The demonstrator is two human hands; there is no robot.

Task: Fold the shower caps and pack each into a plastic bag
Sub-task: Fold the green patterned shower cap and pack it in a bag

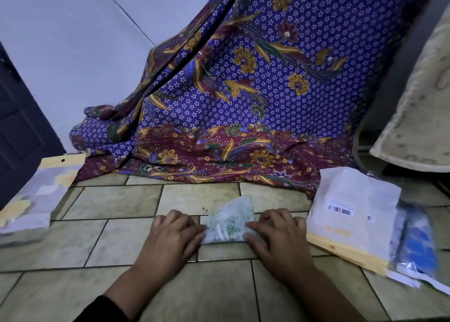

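A white shower cap with a green flower print (231, 220) lies folded into a small wedge on the tiled floor (121, 243) in front of me. My left hand (174, 234) presses on its left edge with the fingertips, and my right hand (277, 234) holds down its right edge the same way. Both palms face down. A stack of plastic bags with yellow header strips (350, 217) lies to the right, about a hand's width from my right hand. More such bags (36, 197) lie at the far left.
A purple and maroon batik cloth (243, 102) hangs down and spreads on the floor behind the cap. Blue packaged items (418, 243) sit at the right edge beside the bag stack. A beige mat (418, 102) leans at the far right. A dark door (17, 126) stands at left.
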